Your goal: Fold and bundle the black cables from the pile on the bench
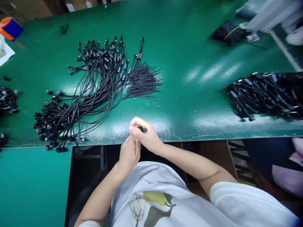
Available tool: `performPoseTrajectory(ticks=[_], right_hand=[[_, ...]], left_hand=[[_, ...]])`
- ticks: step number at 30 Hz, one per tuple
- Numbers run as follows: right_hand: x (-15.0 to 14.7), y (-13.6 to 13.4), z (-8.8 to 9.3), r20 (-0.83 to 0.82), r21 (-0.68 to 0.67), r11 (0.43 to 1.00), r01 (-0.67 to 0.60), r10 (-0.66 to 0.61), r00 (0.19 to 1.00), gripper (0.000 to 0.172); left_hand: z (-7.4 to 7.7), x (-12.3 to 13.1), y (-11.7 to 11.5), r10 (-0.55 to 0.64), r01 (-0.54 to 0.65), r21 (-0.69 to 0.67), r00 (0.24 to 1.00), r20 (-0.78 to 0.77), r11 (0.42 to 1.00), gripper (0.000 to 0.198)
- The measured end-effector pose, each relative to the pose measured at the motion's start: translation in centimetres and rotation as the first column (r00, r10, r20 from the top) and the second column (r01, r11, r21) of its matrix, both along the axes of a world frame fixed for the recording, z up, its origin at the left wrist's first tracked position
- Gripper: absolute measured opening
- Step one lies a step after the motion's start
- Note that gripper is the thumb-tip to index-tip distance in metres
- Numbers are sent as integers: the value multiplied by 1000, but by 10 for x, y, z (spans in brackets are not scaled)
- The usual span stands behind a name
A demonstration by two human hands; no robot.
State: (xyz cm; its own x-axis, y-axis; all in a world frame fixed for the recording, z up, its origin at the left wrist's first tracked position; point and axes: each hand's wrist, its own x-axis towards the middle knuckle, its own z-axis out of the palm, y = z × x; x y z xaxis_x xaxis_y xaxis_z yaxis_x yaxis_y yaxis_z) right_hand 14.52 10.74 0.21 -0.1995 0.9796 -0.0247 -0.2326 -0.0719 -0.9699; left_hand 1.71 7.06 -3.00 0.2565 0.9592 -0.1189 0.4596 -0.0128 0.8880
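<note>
Both hands meet at the table's front edge, near the middle of the view. My right hand (pixel 144 134) is closed round a black cable, whose dark end (pixel 142 129) pokes out of the fist. Just below and touching it, my left hand (pixel 129 150) is closed too, its fingers wrapped round the lower part of the same black bundle, mostly hidden. Beyond them to the left lies a large spread of black cables (pixel 101 78) with connectors at both ends. Beside it is a pile of thin black ties (pixel 144 82).
A heap of finished-looking black cables (pixel 265 94) lies on the green table (pixel 180 37) at the right. Farther back is a black bag (pixel 227 33). An orange and blue object (pixel 11 28) stands at the far left, with more connectors (pixel 8 99) below it.
</note>
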Motion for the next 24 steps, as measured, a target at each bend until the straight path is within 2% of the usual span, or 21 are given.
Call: performPoseTrajectory(ticks=[2, 3, 4, 5, 6, 7, 8, 9, 10, 12, 13, 15, 18, 21, 24], right_hand=[[24, 18, 1, 128, 116, 987, -110, 95, 987, 34], [42, 31, 0, 208, 143, 981, -129, 97, 973, 37], [62, 46, -1, 308, 159, 982, -98, 45, 950, 39], [84, 63, -4, 430, 165, 986, -11, -61, 901, 34], [104, 81, -8, 573, 198, 973, 114, -210, 793, 25], [122, 99, -12, 697, 262, 942, 209, -334, 635, 17], [136, 116, -16, 784, 299, 925, 234, -378, 493, 13], [145, 131, -20, 848, 306, 923, 233, -375, 374, 13], [149, 143, -24, 899, 273, 939, 210, -326, 291, 15], [145, 159, -30, 964, 143, 977, 156, -173, 204, 23], [139, 163, -32, 977, 89, 986, 144, -114, 181, 25], [127, 164, -36, 984, 51, 988, 143, -75, 161, 20], [122, 157, -39, 976, 87, 980, 177, -120, 180, 15], [125, 151, -41, 960, 137, 969, 205, -181, 213, 18], [124, 150, -41, 957, 141, 971, 194, -184, 224, 18]], left_hand=[[0, -3, 7, 70, -45, -135, 981, 184, 990, 31], [1, -5, 11, 123, -52, -226, 943, 311, 973, 35], [3, -8, 15, 187, -42, -321, 881, 435, 946, 37], [4, -11, 19, 255, -17, -408, 805, 536, 913, 39], [5, -14, 22, 314, 20, -480, 732, 604, 877, 40], [6, -15, 25, 360, 58, -535, 679, 640, 843, 40], [6, -16, 27, 387, 93, -577, 653, 650, 812, 39], [7, -15, 29, 403, 117, -608, 648, 646, 785, 38], [7, -14, 29, 414, 129, -629, 650, 637, 767, 38], [9, -11, 27, 424, 123, -643, 656, 624, 756, 40], [10, -9, 26, 429, 106, -639, 657, 620, 762, 41], [12, -9, 24, 436, 61, -622, 660, 612, 781, 42], [14, -12, 21, 437, 25, -605, 667, 603, 796, 41], [13, -13, 19, 427, 40, -604, 670, 607, 796, 39], [14, -8, 18, 414, 55, -603, 676, 609, 796, 38]])
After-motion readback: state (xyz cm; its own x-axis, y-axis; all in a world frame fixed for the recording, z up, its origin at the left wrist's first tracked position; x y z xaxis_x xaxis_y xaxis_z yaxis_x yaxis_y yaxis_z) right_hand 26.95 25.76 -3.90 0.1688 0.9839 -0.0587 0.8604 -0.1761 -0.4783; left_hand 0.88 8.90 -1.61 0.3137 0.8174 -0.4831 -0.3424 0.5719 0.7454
